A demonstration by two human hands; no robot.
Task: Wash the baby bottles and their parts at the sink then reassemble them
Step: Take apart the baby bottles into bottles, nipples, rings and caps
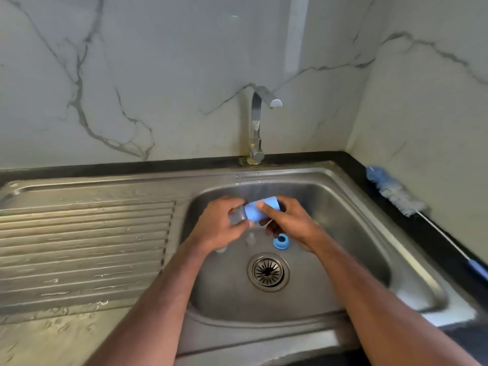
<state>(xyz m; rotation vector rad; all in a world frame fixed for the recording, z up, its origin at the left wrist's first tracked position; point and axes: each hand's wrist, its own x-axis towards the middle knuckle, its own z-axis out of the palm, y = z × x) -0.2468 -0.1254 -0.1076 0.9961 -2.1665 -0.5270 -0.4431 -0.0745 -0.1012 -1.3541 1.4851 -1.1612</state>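
Holding a small baby bottle [239, 215] sideways over the basin, both hands meet above the stainless-steel sink [412, 262]. Left hand [220, 228]: fingers curled round the clear, blurred bottle body, thumb lying along its near side. Right hand [286, 220]: thumb pressed across the top of the light-blue cap [260, 210], remaining fingers wrapped beneath it; whether the cap is seated fully on the bottle cannot be told. Just below the right hand's fingers, on the basin floor, lies a blue screw ring [281, 241], open side up. Beside it, directly under the held bottle, stands a small clear nipple [250, 238], faint against the metal. A second pale piece [220, 250] shows partly from under the left wrist; its kind cannot be told. Nearer the viewer than the grip sits the round drain strainer [268, 272]. Beyond the hands, the chrome tap [257, 122] rises from the back ledge, spout turned toward the right. Left of the grip, the ribbed draining board [84, 247] carries water droplets. Well to the right, a blue-and-white bottle brush [396, 192] lies on the black countertop [433, 241] along the marble wall.
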